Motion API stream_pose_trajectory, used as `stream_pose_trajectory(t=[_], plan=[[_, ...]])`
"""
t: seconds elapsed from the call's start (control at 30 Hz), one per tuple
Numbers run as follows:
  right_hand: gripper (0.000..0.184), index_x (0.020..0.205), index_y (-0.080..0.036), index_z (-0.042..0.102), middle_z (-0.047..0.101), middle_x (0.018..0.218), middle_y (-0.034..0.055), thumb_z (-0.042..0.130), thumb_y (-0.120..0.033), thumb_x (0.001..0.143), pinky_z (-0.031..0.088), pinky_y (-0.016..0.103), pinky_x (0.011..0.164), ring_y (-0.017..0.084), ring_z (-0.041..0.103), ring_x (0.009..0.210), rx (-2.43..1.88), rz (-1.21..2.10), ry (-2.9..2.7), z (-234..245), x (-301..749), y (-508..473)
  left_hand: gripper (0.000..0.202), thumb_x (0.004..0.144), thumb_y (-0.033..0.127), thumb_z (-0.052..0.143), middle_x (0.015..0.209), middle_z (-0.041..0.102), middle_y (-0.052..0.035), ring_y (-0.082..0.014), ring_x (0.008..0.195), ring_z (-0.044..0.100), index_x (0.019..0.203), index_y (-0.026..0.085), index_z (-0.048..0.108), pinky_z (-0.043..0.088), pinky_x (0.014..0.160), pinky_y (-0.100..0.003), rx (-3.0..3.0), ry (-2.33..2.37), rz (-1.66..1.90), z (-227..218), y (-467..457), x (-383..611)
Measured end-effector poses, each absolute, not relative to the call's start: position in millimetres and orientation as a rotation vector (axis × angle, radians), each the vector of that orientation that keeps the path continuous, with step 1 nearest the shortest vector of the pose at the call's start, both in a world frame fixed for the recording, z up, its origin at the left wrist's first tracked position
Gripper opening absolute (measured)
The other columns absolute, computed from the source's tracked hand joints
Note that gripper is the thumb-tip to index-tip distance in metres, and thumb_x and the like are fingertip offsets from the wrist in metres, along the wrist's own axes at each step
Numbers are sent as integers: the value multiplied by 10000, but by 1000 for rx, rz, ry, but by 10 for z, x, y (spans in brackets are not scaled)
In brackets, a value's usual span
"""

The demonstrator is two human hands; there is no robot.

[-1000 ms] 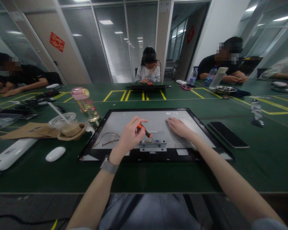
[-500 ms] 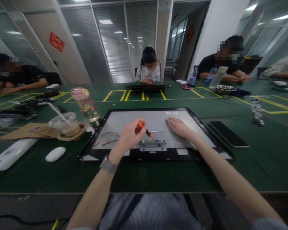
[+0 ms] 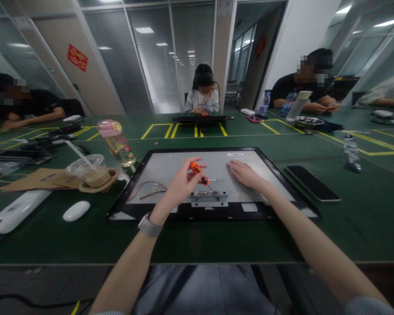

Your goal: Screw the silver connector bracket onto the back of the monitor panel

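An orange and black screwdriver (image 3: pixel 197 169) is gripped in my left hand (image 3: pixel 182 180), its shaft slanting down to the right. Its tip is at a metal bracket (image 3: pixel 209 200) with a small circuit board, near the front edge of a flat display panel (image 3: pixel 272 179). The panel lies on the table, grey with a black frame. My right hand (image 3: pixel 244 174) rests flat on the panel's right half, fingers stretched out and holding nothing. Thin wires (image 3: pixel 147 189) lie on the panel left of my left hand.
Left of the panel are a pink-lidded bottle (image 3: pixel 116 142), a plastic cup (image 3: pixel 92 170) with a straw, and a white mouse (image 3: pixel 76 211). A black phone (image 3: pixel 311 183) lies to the right. Several people sit around the green table (image 3: pixel 197 245).
My left hand has shifted slightly to the right and its fingers have loosened and extended around the screwdriver handle. My right hand and the panel have stayed put.
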State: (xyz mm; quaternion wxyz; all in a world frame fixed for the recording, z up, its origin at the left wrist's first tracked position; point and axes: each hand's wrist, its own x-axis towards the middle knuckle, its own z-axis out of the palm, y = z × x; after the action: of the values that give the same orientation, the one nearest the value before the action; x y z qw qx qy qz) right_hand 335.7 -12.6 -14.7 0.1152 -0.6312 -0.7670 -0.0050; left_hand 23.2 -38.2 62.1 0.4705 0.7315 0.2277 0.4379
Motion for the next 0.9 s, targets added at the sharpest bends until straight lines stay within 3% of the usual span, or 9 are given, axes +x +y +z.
stream_pose_trajectory(t=[0.1, 0.23, 0.53, 0.67, 0.9], plan=[[523, 1499, -172, 530, 491, 1575, 165, 310, -265, 1033, 357, 560, 1179, 323, 426, 1469, -1853, -14, -2257, -137, 3351, -131, 398, 879, 308, 692, 1051, 702, -76, -169, 812, 761, 1218, 176, 530, 673, 722, -299, 1736, 634, 1138, 610, -402, 271], [519, 1497, -173, 533, 490, 1575, 169, 319, -263, 1032, 356, 560, 1179, 326, 428, 1468, -1866, -14, -2257, -128, 3342, -136, 398, 827, 321, 761, 969, 714, -50, -164, 752, 762, 1152, 176, 583, 670, 655, -263, 1717, 673, 1184, 619, -425, 289], [512, 1499, -193, 532, 497, 1574, 150, 324, -271, 1038, 354, 543, 1187, 312, 427, 1471, -1862, -16, -2260, -140, 3358, -126, 415, 871, 339, 716, 944, 668, -20, -150, 752, 744, 1236, 193, 582, 670, 624, -253, 1744, 702, 1305, 650, -400, 237], [516, 1496, -171, 534, 484, 1583, 156, 323, -268, 1035, 347, 543, 1191, 320, 417, 1476, -1882, -18, -2256, -140, 3352, -126, 366, 916, 357, 685, 853, 601, 20, -93, 667, 660, 1239, 207, 601, 610, 567, -182, 1945, 775, 1482, 667, -384, 165], [505, 1493, -206, 538, 496, 1577, 143, 332, -288, 1040, 362, 528, 1184, 307, 422, 1474, -1847, -16, -2264, -159, 3386, -116, 314, 942, 330, 670, 922, 665, -19, -107, 715, 642, 1222, 203, 607, 554, 568, -177, 2253, 831, 1595, 632, -353, 146]])
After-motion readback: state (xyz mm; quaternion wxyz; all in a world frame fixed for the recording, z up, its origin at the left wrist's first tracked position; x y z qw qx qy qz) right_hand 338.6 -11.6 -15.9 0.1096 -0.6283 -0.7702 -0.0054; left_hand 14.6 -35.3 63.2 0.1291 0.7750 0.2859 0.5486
